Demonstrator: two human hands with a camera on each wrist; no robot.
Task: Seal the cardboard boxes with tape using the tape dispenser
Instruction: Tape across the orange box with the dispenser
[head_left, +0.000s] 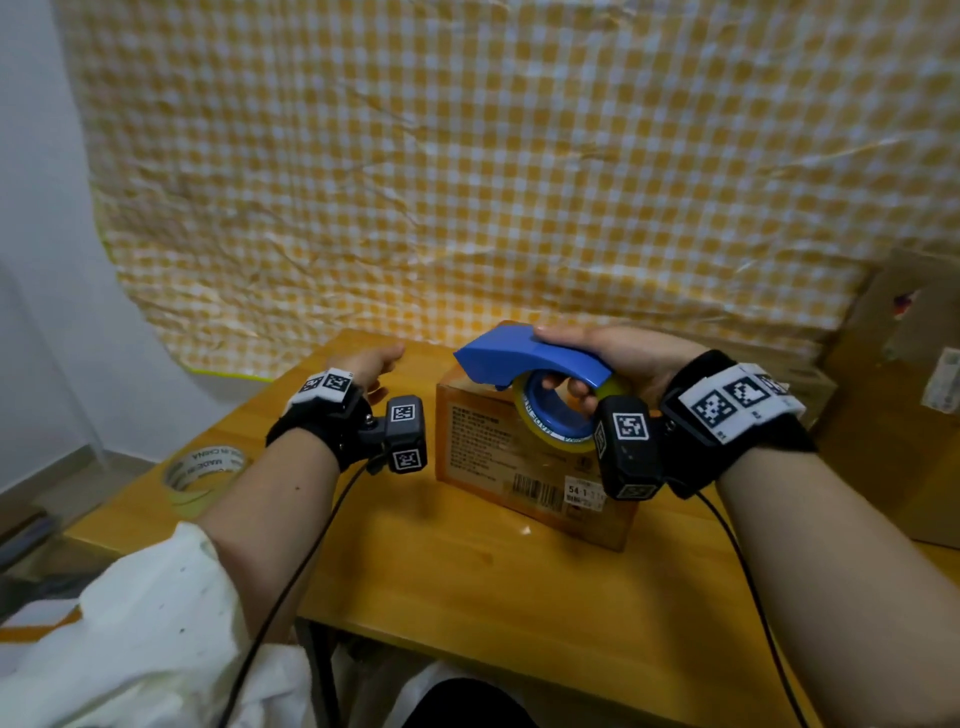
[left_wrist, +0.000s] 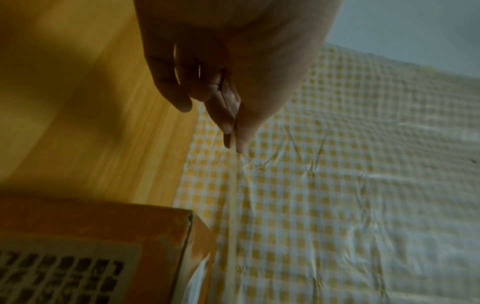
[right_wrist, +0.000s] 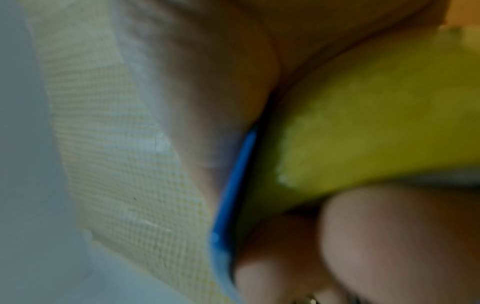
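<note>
A small orange-brown cardboard box (head_left: 519, 467) with a printed label and barcode stands on the wooden table (head_left: 467, 582). My right hand (head_left: 597, 364) grips a blue tape dispenser (head_left: 524, 358) loaded with a yellowish tape roll (head_left: 561, 431); its fingers curl through the roll's core and the thumb lies along the top. The dispenser is over the box top. My left hand (head_left: 369, 364) hovers left of the box, fingers straight and relaxed, holding nothing. The left wrist view shows those fingers (left_wrist: 182, 92) above the table beyond the box's corner (left_wrist: 145, 236). The right wrist view is blurred, showing tape roll (right_wrist: 363, 127) and dispenser edge (right_wrist: 233, 185).
A spare roll of tape (head_left: 202, 470) lies on the table's left edge. A larger cardboard box (head_left: 904, 405) stands at the right. A yellow checked cloth (head_left: 519, 182) hangs behind the table. Cables run from both wrist cameras toward me.
</note>
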